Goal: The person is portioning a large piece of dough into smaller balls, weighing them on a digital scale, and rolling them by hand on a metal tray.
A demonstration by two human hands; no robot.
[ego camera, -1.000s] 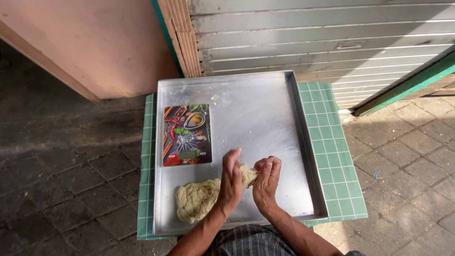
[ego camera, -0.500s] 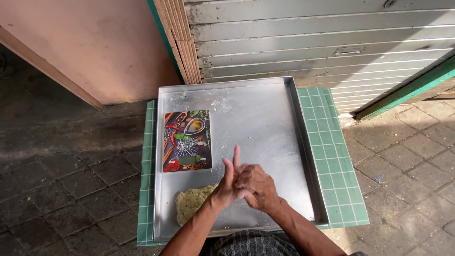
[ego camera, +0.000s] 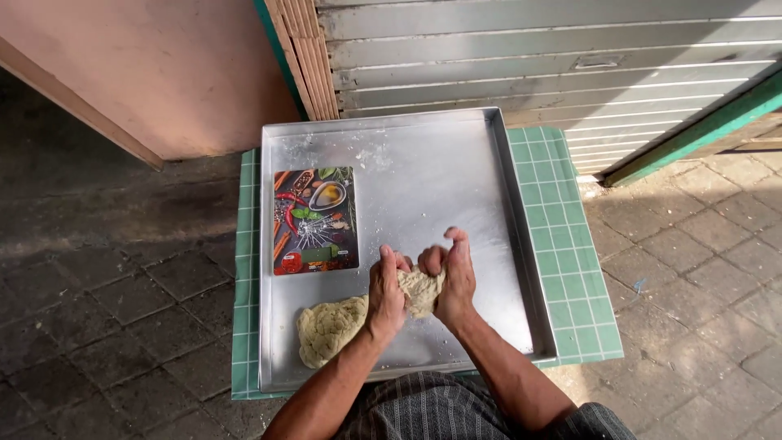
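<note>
Dough [ego camera: 419,289] is pinched between both hands, a small piece of it. The left hand [ego camera: 385,295] and the right hand [ego camera: 453,281] are closed around this piece, the grip of each one tight on it. Just left of the grip lies the bigger dough lump [ego camera: 330,327] on the metal tray [ego camera: 423,171]. Further up from the grip lies a colourful board [ego camera: 315,220]. The tray stands on a green tiled bench [ego camera: 570,253].

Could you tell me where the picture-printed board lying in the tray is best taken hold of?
Probably by its bare long right edge, from the tray's open middle: the board lies flat, its left edge near the tray wall, clear of both hands.
</note>
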